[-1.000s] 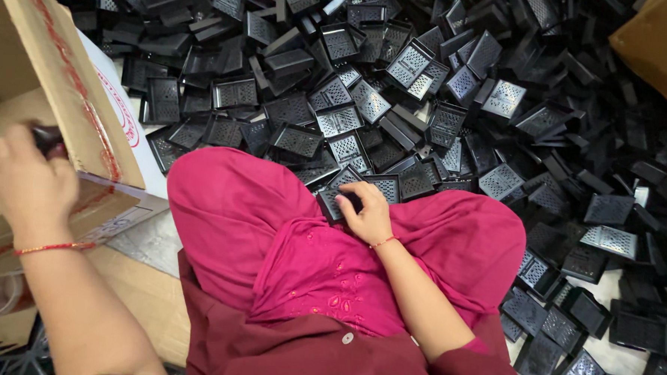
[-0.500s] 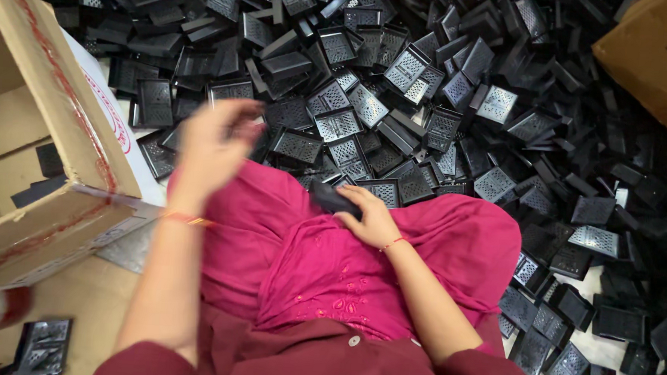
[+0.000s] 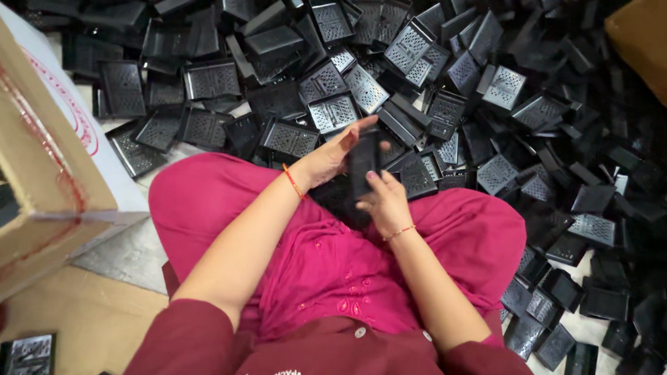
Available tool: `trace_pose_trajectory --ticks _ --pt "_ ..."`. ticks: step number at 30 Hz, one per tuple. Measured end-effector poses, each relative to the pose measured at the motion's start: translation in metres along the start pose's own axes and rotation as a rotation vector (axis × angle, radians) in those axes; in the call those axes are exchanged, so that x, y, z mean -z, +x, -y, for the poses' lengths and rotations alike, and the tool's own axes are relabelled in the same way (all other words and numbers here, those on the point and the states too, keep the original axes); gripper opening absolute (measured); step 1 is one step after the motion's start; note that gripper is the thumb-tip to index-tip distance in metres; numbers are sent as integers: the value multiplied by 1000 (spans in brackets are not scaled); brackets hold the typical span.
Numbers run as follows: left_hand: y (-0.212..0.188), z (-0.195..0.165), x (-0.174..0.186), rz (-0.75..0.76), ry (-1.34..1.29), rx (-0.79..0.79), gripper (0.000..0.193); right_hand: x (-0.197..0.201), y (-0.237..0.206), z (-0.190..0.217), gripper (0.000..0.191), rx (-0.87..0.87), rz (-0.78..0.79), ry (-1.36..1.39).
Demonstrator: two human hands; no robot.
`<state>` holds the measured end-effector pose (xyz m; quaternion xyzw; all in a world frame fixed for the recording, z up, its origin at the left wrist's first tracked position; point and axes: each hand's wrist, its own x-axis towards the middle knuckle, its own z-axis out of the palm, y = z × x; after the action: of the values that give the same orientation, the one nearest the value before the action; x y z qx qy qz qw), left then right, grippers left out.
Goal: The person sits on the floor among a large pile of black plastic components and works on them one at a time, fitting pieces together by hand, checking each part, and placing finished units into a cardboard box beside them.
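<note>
I sit cross-legged in pink trousers [image 3: 330, 262] on the floor. Both hands meet above my lap on one black perforated plastic piece [image 3: 364, 162]. My left hand [image 3: 331, 157] cups it from the left, fingers stretched along its side. Below and to its right, my right hand [image 3: 384, 201] grips its lower end. A large heap of the same black perforated pieces [image 3: 428, 79] spreads over the floor just beyond my knees.
An open cardboard box [image 3: 26, 181] stands at my left with black pieces inside. Another brown box corner [image 3: 658, 52] shows at the top right. A single black piece [image 3: 26, 354] lies on flat cardboard at the bottom left.
My left hand left the cardboard box, swung right across my lap and joined my right hand on a black piece. My right hand lifted slightly from my knee.
</note>
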<state>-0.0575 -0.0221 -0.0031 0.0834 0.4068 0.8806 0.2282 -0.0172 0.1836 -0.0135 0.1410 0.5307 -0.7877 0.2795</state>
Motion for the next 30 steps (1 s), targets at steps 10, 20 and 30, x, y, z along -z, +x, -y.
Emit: trace_pose_trajectory --ticks 10,20,30 --pt "18 -14 34 -650 -639 -308 76 -15 101 96 30 435 144 -764" --pt "26 4 51 -549 -622 -229 62 -89 250 118 42 882 107 -1554" --pt "27 5 58 -591 -587 -272 57 -107 252 92 82 740 32 -1615"
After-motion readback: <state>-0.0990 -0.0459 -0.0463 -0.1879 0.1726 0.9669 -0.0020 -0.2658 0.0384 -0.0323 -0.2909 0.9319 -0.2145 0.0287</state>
